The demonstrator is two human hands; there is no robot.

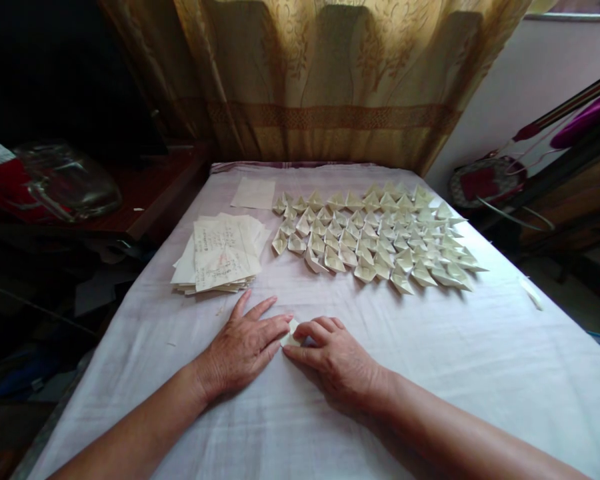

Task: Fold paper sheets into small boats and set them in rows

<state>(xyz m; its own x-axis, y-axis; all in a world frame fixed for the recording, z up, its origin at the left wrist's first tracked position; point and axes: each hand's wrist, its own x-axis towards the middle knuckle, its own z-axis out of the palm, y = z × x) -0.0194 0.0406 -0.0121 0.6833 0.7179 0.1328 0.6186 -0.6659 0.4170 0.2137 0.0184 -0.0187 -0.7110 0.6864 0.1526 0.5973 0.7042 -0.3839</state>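
Observation:
A small piece of folded paper (291,335) lies low on the white sheet between my two hands, partly covered by the fingers. My left hand (247,343) grips its left side with thumb and index finger, while the other fingers spread toward the paper stack. My right hand (333,357) has its fingers curled, thumb and index finger closed on the paper's right side. Beyond my left hand rests a stack of loose paper sheets (225,253), the top one bearing handwriting. Rows of folded paper boats (365,237) stand past my right hand.
A single blank sheet (254,193) lies behind the stack. At the right edge of the cloth is a white scrap (531,294). A glass jar (73,177) stands on a dark wooden cabinet to the left. A patterned curtain (325,80) hangs behind; a bag (490,180) is at the right.

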